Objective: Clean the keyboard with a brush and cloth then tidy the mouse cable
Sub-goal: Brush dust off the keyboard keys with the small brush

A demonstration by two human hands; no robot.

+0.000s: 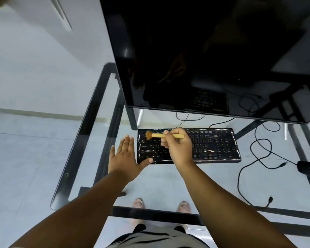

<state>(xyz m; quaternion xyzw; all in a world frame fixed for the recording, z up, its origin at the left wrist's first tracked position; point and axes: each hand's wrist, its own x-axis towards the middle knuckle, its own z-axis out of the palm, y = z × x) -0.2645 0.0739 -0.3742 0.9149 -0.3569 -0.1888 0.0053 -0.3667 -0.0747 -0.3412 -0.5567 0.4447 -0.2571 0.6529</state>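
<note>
Head view: right hand (177, 146) grip clamped on brush (161, 135) over keyboard (213, 145); left hand (125, 158) flat, fingers apart.

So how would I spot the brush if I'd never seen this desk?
Find the big black monitor on the glass desk; just in front lies a black keyboard. Over its left end, the right hand holds the brush, the only pale wooden stick there, tipped with brown bristles.
</note>
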